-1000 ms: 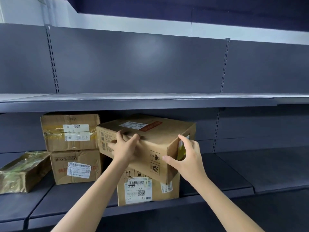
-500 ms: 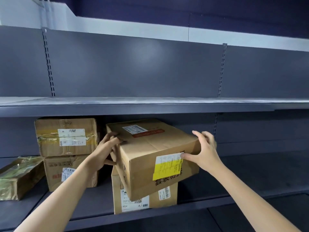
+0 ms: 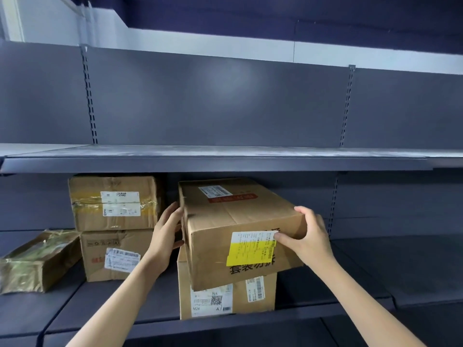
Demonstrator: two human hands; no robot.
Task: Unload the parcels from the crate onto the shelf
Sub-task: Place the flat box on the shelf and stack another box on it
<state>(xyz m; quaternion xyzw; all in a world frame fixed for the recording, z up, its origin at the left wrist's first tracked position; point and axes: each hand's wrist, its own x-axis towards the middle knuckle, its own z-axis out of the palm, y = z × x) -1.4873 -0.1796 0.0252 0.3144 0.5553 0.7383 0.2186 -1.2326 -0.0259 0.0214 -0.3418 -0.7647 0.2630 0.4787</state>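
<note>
Head view: a large cardboard parcel sits on top of a smaller labelled box on the lower shelf, its yellow-labelled end now facing out. A second ago a different face pointed forward and the parcel lay skewed; it has since been turned and pushed back, nearly square over the box beneath.

The left hand lies flat against the parcel's left side, fingers straight, pressing not clasping. The right hand has its grip clamped on the front right corner, thumb on the yellow label, fingers over the top edge.

Two stacked boxes and a taped packet stand to the left. The crate is out of view. This parcel looks all but placed; release seems next.
</note>
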